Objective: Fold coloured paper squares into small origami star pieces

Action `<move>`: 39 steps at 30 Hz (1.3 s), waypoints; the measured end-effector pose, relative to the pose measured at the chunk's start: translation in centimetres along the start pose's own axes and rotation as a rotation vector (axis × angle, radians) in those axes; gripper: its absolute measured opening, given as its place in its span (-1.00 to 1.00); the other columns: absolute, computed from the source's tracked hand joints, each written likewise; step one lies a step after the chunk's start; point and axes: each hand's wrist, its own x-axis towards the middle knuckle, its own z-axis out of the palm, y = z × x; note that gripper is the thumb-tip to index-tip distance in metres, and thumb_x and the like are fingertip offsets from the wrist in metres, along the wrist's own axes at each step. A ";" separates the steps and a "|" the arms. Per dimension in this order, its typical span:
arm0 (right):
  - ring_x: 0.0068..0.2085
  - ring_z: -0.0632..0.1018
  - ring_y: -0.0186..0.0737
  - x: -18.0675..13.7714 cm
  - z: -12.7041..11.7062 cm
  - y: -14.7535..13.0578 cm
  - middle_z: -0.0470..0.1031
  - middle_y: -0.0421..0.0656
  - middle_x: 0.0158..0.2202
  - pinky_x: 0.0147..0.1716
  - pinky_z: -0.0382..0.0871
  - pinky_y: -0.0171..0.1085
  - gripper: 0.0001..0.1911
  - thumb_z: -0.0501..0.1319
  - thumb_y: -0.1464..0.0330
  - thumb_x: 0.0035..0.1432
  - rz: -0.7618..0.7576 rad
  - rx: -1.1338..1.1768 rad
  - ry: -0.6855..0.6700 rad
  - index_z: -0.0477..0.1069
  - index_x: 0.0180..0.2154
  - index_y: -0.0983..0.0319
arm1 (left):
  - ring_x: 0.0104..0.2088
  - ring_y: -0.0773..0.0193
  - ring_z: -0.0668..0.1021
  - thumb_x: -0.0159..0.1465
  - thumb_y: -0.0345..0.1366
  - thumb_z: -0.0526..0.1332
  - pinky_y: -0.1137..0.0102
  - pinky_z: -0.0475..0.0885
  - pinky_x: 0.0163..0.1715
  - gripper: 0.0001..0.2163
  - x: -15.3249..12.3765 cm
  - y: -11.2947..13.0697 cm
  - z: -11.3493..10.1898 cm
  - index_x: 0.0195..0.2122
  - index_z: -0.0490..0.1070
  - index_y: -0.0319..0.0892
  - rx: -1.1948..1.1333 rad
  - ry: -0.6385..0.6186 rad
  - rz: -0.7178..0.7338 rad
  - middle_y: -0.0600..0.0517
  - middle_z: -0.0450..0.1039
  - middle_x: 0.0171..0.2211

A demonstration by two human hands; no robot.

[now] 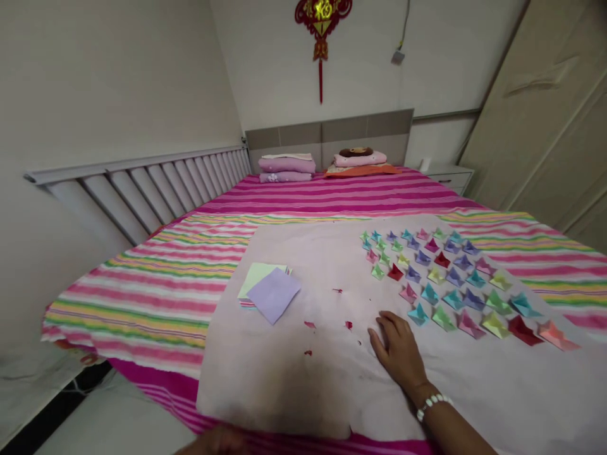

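My right hand [397, 349] rests on a pale mat [327, 392], thumb apart from its loosely bent fingers, with nothing in it. A bead bracelet is on that wrist. My left hand [213, 440] shows only at the bottom edge, dark and cut off, so its fingers are hidden. Rows of small folded paper boats [454, 276] in many colours stand beyond and right of my right hand; a blue boat [418, 314] is nearest to it. Left of the middle lies a stack of square paper [258, 278], with a purple sheet [274, 296] turned askew on top.
The mat lies on a bed with a striped sheet [180, 278]. Small red marks [348, 325] dot the mat. A white radiator [156, 189] runs along the left wall. Folded bedding [287, 165] and a pillow [360, 158] sit by the headboard [294, 136]. A nightstand [448, 179] stands at far right.
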 end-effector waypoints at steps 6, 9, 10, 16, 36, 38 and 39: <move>-0.11 0.44 0.03 -0.3 -0.1 0.2 0.41 0.06 -0.15 -0.13 0.41 0.04 -0.76 0.14 0.24 0.21 0.036 0.046 -0.011 0.36 -0.17 0.27 | -0.27 0.20 0.51 -0.04 -0.13 0.41 0.42 0.37 -0.25 -0.75 7.8 4.9 -1.0 -0.52 0.48 -0.22 -0.331 0.262 0.072 0.00 0.54 -0.37; -0.10 0.45 0.04 -0.3 -0.4 0.1 0.41 0.05 -0.14 -0.13 0.41 0.04 -0.76 0.15 0.24 0.20 0.065 0.079 -0.029 0.37 -0.18 0.26 | -0.35 0.23 0.52 -0.13 -0.12 0.44 0.41 0.37 -0.32 -0.67 10.9 5.6 0.3 -0.40 0.53 -0.22 -0.460 0.365 0.033 0.02 0.53 -0.42; -0.10 0.44 0.04 -0.3 -0.5 0.0 0.41 0.05 -0.13 -0.13 0.41 0.04 -0.76 0.16 0.24 0.19 0.077 0.090 -0.031 0.37 -0.18 0.25 | -0.37 0.24 0.52 -0.13 -0.12 0.44 0.41 0.38 -0.33 -0.62 11.6 5.5 0.7 -0.32 0.53 -0.22 -0.485 0.362 0.017 0.02 0.54 -0.42; -0.08 0.43 0.04 0.4 -1.5 -2.3 0.40 0.06 -0.11 -0.12 0.39 0.05 -0.74 0.20 0.24 0.17 0.154 0.122 0.035 0.38 -0.16 0.26 | -0.48 0.35 0.48 -0.18 -0.17 0.46 0.43 0.38 -0.37 -0.54 13.3 5.4 2.3 -0.24 0.54 -0.26 -0.588 0.330 -0.025 0.05 0.50 -0.49; -0.41 0.50 -0.23 2.0 -3.1 -9.9 0.47 -0.21 -0.44 -0.39 0.40 -0.23 -0.35 0.20 0.22 0.12 0.978 1.234 -0.209 0.16 0.23 0.19 | -0.28 0.20 0.49 0.21 -0.16 0.21 0.36 0.35 -0.23 -0.77 6.8 9.7 8.6 -0.32 0.60 -0.15 -0.330 -0.035 0.457 -0.01 0.52 -0.37; -0.40 0.51 -0.22 2.8 -3.9 -10.5 0.51 -0.20 -0.39 -0.42 0.41 -0.24 -0.33 0.25 0.15 0.10 1.121 1.368 -0.174 0.19 0.21 0.14 | -0.33 0.22 0.48 0.23 -0.15 0.17 0.38 0.34 -0.27 -0.75 6.4 10.1 8.4 -0.38 0.60 -0.15 -0.300 -0.067 0.556 0.00 0.48 -0.44; -0.38 0.52 -0.22 3.2 -4.2 -10.8 0.53 -0.18 -0.35 -0.42 0.41 -0.26 -0.34 0.28 0.14 0.07 1.155 1.432 -0.153 0.24 0.18 0.13 | -0.34 0.22 0.48 0.23 -0.15 0.18 0.38 0.34 -0.28 -0.74 6.2 10.3 8.4 -0.40 0.60 -0.16 -0.285 -0.085 0.602 0.00 0.48 -0.45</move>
